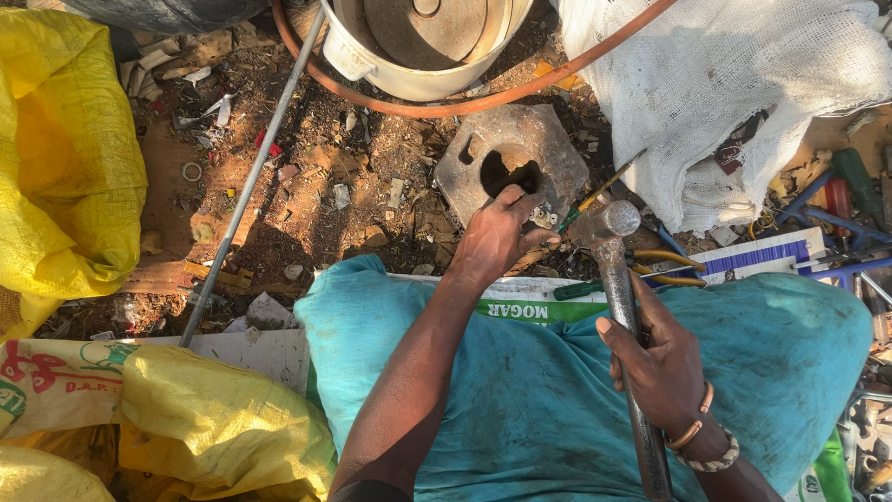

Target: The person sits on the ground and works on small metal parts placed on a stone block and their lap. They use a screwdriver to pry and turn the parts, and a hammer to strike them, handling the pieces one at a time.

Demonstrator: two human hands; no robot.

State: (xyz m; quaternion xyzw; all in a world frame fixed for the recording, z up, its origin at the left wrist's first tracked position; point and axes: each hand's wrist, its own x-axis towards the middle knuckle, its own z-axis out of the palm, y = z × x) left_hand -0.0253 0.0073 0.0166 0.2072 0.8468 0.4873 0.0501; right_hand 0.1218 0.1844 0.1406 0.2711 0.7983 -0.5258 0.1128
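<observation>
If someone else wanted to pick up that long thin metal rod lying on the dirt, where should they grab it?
Probably around the middle of the metal rod, coming straight down from above. It lies flat on the ground, slanting from near the white tub down toward the yellow sacks. Its mid-length looks free of clutter, so fingers could close across its thin width and it should balance.

i see warm, low sunlight raking in from the upper left, glaring off the yellow sack and white mesh cloth, shadows long on the dirt, focus sharp, edges slightly stretched.
</observation>
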